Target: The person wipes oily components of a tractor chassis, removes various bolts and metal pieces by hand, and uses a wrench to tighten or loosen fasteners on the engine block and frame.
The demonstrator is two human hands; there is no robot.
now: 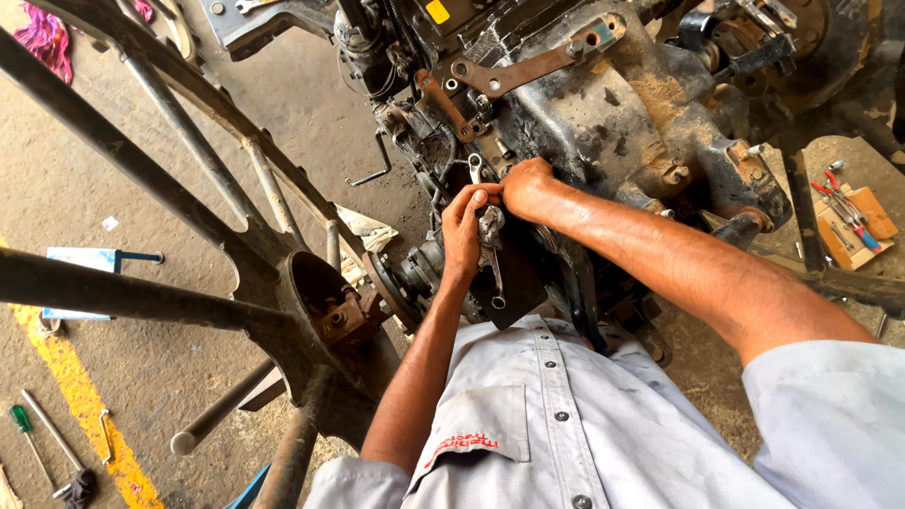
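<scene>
A greasy black and rusty machine housing (603, 123) fills the upper middle of the head view. My left hand (462, 236) grips a combination spanner (494, 269) together with a dirty grey rag (490, 226); the spanner's ring end hangs down and its open end points up at the housing. My right hand (528, 184) presses against the housing just right of the left hand, fingers curled on a fitting that I cannot make out. Both forearms reach forward from my grey shirt (556, 424).
A large spoked iron wheel (236, 236) with a rusty hub (344, 316) stands at left. Screwdrivers and a bar (47, 443) lie on the concrete floor by a yellow line (80, 396). Pliers with red handles (844, 203) rest on a cardboard piece at right.
</scene>
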